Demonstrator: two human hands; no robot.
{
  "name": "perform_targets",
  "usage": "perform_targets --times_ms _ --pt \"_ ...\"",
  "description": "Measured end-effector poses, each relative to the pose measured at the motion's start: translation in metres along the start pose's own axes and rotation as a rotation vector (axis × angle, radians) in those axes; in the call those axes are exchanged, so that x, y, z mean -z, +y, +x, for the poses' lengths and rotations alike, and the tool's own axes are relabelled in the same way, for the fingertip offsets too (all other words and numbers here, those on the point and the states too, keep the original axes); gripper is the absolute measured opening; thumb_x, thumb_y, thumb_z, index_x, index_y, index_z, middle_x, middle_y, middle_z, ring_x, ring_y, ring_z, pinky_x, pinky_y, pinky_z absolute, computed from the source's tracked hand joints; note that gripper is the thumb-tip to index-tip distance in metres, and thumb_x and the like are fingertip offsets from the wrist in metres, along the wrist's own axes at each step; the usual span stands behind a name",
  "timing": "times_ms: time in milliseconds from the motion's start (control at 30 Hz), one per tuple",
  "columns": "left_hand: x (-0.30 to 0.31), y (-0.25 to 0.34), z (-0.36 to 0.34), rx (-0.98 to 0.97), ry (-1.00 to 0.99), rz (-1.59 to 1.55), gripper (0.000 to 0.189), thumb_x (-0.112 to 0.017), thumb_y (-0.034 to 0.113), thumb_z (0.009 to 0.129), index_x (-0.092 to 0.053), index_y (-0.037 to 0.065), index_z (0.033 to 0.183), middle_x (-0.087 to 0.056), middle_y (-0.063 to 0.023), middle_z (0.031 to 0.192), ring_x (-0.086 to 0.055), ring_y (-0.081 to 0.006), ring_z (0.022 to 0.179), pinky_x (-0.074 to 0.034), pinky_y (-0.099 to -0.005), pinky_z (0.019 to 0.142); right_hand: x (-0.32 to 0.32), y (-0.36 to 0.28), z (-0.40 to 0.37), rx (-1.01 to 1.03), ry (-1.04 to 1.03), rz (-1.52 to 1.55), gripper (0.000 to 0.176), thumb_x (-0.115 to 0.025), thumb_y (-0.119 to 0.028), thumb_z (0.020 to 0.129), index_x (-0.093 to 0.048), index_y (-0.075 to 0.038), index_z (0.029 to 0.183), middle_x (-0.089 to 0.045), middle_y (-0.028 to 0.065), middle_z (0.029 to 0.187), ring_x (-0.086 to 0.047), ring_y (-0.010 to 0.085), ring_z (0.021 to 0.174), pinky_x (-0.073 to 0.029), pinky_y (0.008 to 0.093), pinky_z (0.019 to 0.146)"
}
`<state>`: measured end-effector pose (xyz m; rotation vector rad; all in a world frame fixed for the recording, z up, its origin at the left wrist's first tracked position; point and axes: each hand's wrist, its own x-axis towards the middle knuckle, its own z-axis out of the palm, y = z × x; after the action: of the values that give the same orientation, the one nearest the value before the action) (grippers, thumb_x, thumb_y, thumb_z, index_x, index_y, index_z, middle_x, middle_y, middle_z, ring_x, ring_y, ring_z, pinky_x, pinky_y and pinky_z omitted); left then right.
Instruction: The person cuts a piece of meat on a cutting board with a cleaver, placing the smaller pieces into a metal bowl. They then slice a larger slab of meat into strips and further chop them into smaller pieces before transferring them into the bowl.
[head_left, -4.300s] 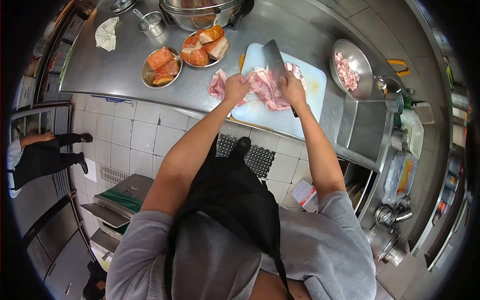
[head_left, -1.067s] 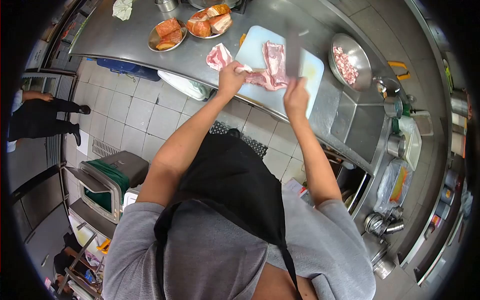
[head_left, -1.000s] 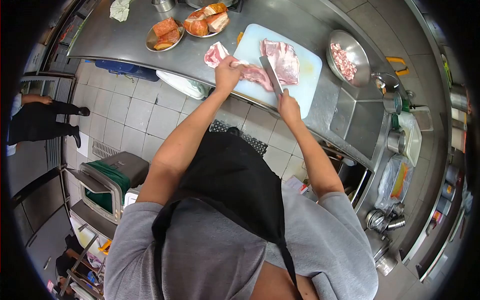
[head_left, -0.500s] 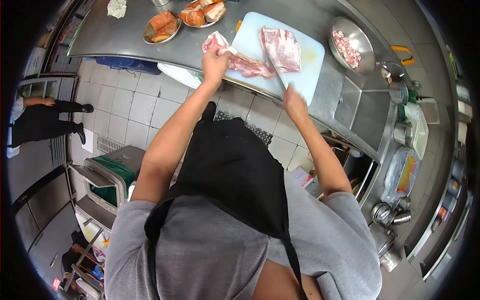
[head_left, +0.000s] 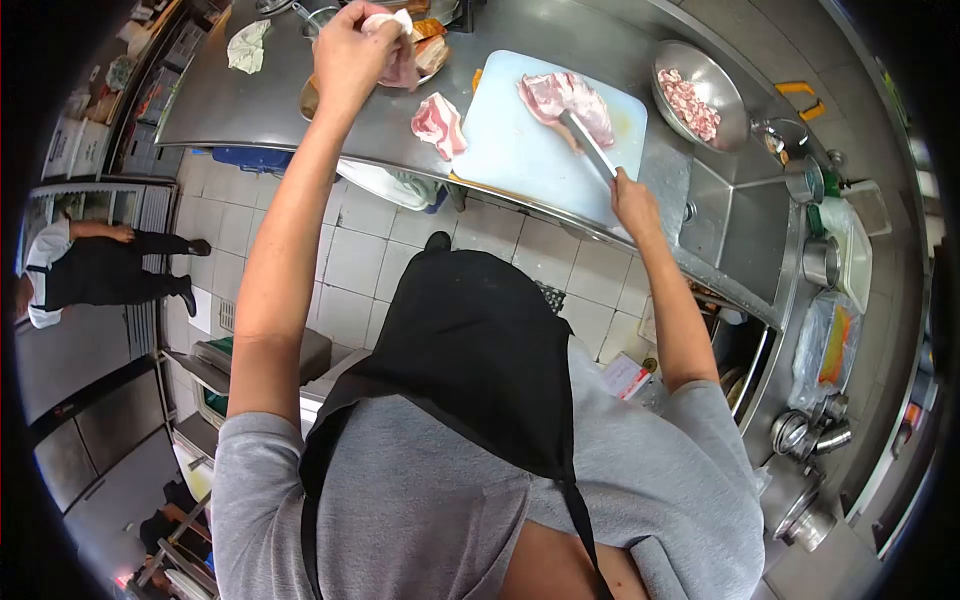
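Observation:
My left hand (head_left: 352,55) is raised over the counter's back left, its fingers closed on a strip of raw meat (head_left: 400,70) with a whitish edge. The strip dangles in front of a plate of orange-brown meat chunks (head_left: 432,50). My right hand (head_left: 634,205) grips a knife (head_left: 590,145), its blade tip against a slab of raw meat (head_left: 568,98). That slab lies on the white cutting board (head_left: 500,150). Left of the board, another raw meat piece (head_left: 438,125) rests on the steel counter (head_left: 240,105). My left forearm partly hides a second plate.
A metal bowl (head_left: 738,120) with diced meat stands right of the board, beside the sink (head_left: 715,225). A crumpled cloth (head_left: 247,47) lies at the far left. Pots (head_left: 822,262) line the right side. Another person (head_left: 105,262) stands at the left.
My left hand has moved up and left, lifting a meat strip off the board. My right hand has shifted right with the knife, whose blade now meets the slab.

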<state>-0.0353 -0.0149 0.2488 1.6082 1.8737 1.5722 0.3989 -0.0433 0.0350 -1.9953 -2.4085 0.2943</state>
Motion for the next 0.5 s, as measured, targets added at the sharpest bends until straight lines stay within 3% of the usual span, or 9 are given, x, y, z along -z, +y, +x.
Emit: perform_targets --times_ms 133,167,233,267,333,400,433,500 --pt "-0.035 0.014 0.012 0.033 -0.179 -0.350 0.003 -0.067 0.001 0.084 -0.066 0.003 0.086 -0.066 -0.0029 0.074 -0.062 -0.0116 0.065 -0.051 -0.0277 0.058 0.010 0.001 0.006 -0.121 0.061 0.011 0.028 -0.050 -0.025 0.104 -0.061 -0.004 0.120 -0.072 0.0275 0.090 -0.071 0.0476 0.088 -0.054 0.0598 0.079" --pt "-0.043 0.025 0.013 0.233 -0.276 -0.462 0.007 -0.067 -0.001 0.084 -0.066 0.003 0.089 -0.065 -0.0026 0.072 -0.064 -0.0120 0.063 -0.053 -0.0285 0.057 0.011 -0.003 0.005 -0.154 0.080 0.010 0.027 -0.051 -0.025 0.104 -0.061 -0.004 0.118 -0.072 0.0276 0.090 -0.071 0.0474 0.089 -0.053 0.0600 0.079" --pt "-0.074 0.016 0.020 0.256 -0.385 -0.756 0.006 -0.067 0.000 0.088 -0.068 0.005 0.091 -0.067 -0.0047 0.074 -0.065 -0.0149 0.063 -0.055 -0.0291 0.055 0.008 -0.011 -0.002 -0.235 0.104 0.222 0.026 -0.053 -0.024 0.103 -0.062 -0.003 0.114 -0.072 0.0266 0.088 -0.070 0.0481 0.088 -0.052 0.0597 0.078" --pt "-0.084 0.010 0.020 0.250 -0.405 -0.749 0.006 -0.069 0.003 0.087 -0.068 0.003 0.093 -0.067 -0.0039 0.074 -0.064 -0.0135 0.063 -0.054 -0.0281 0.057 0.007 -0.014 -0.006 -0.275 0.119 0.326 0.025 -0.055 -0.024 0.103 -0.063 -0.002 0.111 -0.072 0.0262 0.087 -0.070 0.0484 0.088 -0.052 0.0595 0.077" --pt "-0.096 0.006 0.013 0.241 -0.453 -0.738 0.015 -0.073 0.009 0.085 -0.068 -0.001 0.096 -0.067 -0.0023 0.075 -0.063 -0.0107 0.062 -0.053 -0.0261 0.061 0.004 -0.029 -0.020 -0.357 0.204 0.487 0.025 -0.057 -0.025 0.103 -0.062 -0.001 0.107 -0.070 0.0234 0.079 -0.070 0.0444 0.077 -0.052 0.0556 0.070" --pt "-0.096 -0.010 -0.011 0.396 -0.489 -0.751 0.015 -0.072 0.010 0.090 -0.067 0.001 0.101 -0.068 -0.0039 0.083 -0.064 -0.0106 0.069 -0.056 -0.0280 0.062 0.025 -0.061 -0.045 -0.524 0.190 0.728 0.028 -0.057 -0.027 0.105 -0.058 0.001 0.101 -0.061 0.0151 0.061 -0.064 0.0312 0.051 -0.050 0.0454 0.051" --pt "-0.100 -0.027 -0.024 0.473 -0.511 -0.753 0.015 -0.071 0.011 0.092 -0.066 0.002 0.103 -0.069 -0.0047 0.088 -0.065 -0.0105 0.072 -0.057 -0.0289 0.062 0.025 -0.072 -0.055 -0.558 0.226 0.753 0.028 -0.056 -0.027 0.106 -0.057 0.001 0.101 -0.058 0.0131 0.059 -0.061 0.0276 0.047 -0.048 0.0432 0.048" --pt "-0.149 -0.134 -0.061 0.344 -0.497 -0.592 0.024 -0.072 0.016 0.093 -0.066 0.001 0.109 -0.068 -0.0047 0.090 -0.064 -0.0103 0.070 -0.055 -0.0277 0.058 0.020 -0.090 -0.071 -0.630 0.292 0.804 0.028 -0.055 -0.027 0.107 -0.055 0.000 0.101 -0.053 0.0092 0.054 -0.056 0.0204 0.040 -0.043 0.0389 0.040"
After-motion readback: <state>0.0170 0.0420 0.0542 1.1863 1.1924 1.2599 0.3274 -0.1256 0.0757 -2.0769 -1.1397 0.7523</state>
